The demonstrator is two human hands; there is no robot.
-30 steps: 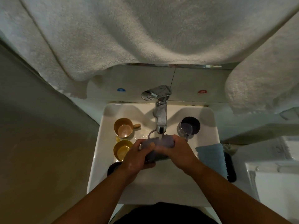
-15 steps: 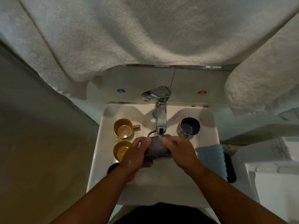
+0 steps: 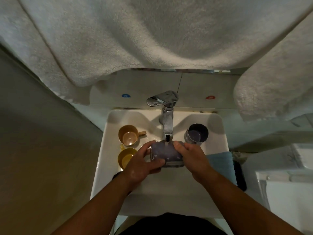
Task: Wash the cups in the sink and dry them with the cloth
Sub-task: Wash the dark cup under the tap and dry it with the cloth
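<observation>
Stage: washing, early, by my reading. Grey cup (image 3: 165, 154), matte and speckled, lies on its side under the tap (image 3: 166, 116), above the glossy white sink (image 3: 101, 160). Left hand (image 3: 144, 163) and right hand (image 3: 194, 160) each grip it, fingers curled round its ends. Tan cup (image 3: 128, 135), yellow cup (image 3: 126, 157), steel cup (image 3: 197, 133) wait on the rim, apparently unwashed. Blue cloth (image 3: 220, 164), soft and folded, lies unused at right.

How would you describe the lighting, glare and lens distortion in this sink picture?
Head view: dim, warm light; bright glare on the chrome tap; soft shadows on the sink behind the cups; wide-angle bending at the edges; slight softness on the grey cup under the water.
</observation>
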